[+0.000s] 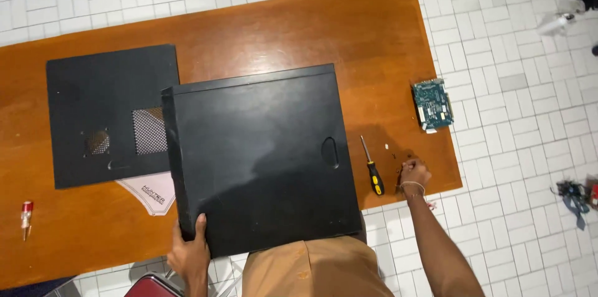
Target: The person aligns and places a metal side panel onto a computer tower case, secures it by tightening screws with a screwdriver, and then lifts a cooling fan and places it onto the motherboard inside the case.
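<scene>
A black computer case (261, 154) lies flat on the brown wooden table (280, 29), its near end over the table's front edge. My left hand (190, 252) grips its near left corner, thumb on the top panel. My right hand (414, 175) rests on the table near the front right corner, fingers pinched at some small dark screws (395, 157); whether it holds one I cannot tell. A screwdriver with a yellow and black handle (372, 169) lies between the case and that hand.
A loose black side panel with two mesh vents (109, 113) lies on the left, partly over a white card (152, 192). A green circuit board (431, 104) sits at the table's right edge. A small red tool (26, 216) lies far left. White tiled floor surrounds the table.
</scene>
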